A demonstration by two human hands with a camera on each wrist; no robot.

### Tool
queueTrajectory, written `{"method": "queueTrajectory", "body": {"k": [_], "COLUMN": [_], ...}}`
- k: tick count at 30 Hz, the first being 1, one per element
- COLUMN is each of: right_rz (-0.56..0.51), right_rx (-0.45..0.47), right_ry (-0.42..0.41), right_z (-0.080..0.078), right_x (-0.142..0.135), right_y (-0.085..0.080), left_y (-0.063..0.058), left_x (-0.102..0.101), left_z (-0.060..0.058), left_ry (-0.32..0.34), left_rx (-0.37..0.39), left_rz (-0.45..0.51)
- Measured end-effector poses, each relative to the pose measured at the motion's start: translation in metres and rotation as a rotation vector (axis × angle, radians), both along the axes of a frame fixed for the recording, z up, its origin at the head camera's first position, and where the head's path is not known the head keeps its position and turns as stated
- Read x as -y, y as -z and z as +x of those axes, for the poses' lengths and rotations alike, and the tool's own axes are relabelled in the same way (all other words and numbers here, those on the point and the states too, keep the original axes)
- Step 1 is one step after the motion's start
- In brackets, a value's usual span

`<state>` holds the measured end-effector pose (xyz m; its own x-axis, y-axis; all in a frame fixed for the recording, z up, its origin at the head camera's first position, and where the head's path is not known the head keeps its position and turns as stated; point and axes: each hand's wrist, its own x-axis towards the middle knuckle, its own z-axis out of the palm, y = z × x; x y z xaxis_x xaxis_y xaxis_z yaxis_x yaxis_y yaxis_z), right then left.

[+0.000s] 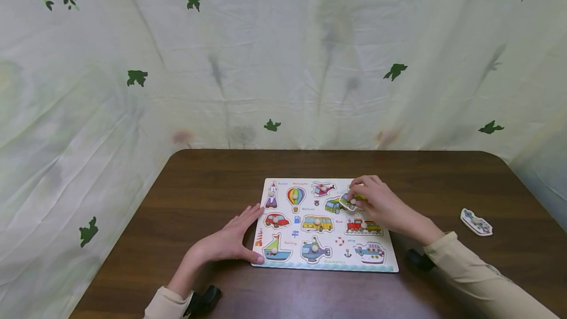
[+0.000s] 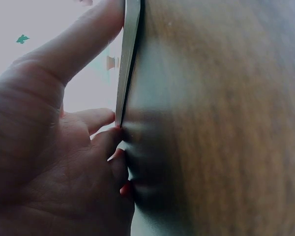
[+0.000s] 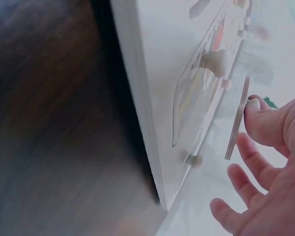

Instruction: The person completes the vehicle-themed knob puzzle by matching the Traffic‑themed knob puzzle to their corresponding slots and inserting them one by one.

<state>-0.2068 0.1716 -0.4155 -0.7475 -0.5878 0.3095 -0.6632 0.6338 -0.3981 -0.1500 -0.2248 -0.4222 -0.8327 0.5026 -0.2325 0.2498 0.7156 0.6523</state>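
A wooden knob puzzle board (image 1: pixel 283 218) with vehicle pictures lies on the table. My right hand (image 1: pixel 378 203) pinches a green vehicle puzzle piece (image 1: pixel 347 203) by its knob over the board's upper right, partly covering a matching green picture. In the right wrist view the held piece (image 3: pixel 238 118) is raised off the board, thumb and index finger at its knob. My left hand (image 1: pixel 228 240) lies spread along the board's left edge, thumb at the lower left corner. Seen from the left wrist, its fingertips (image 2: pixel 106 116) touch the board's side (image 2: pixel 129 54).
A loose ship-shaped puzzle piece (image 1: pixel 476 222) lies on the brown table (image 1: pixel 212 186) to the right of the board. Knobbed pieces such as the bus (image 1: pixel 317 223) and the train (image 1: pixel 354 226) sit in the board. A pale printed curtain (image 1: pixel 288 63) hangs behind the table.
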Motion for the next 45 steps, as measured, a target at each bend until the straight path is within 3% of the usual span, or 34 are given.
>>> {"method": "queueTrajectory", "body": {"k": [45], "right_rz": [0.113], "right_rx": [0.050], "right_ry": [-0.071], "right_z": [-0.016], "right_x": [0.036], "right_y": [0.003], "left_y": [0.000], "left_x": [0.000], "left_z": [0.000], "left_ry": [0.001], "left_rx": [0.001], "left_rz": [0.001]}}
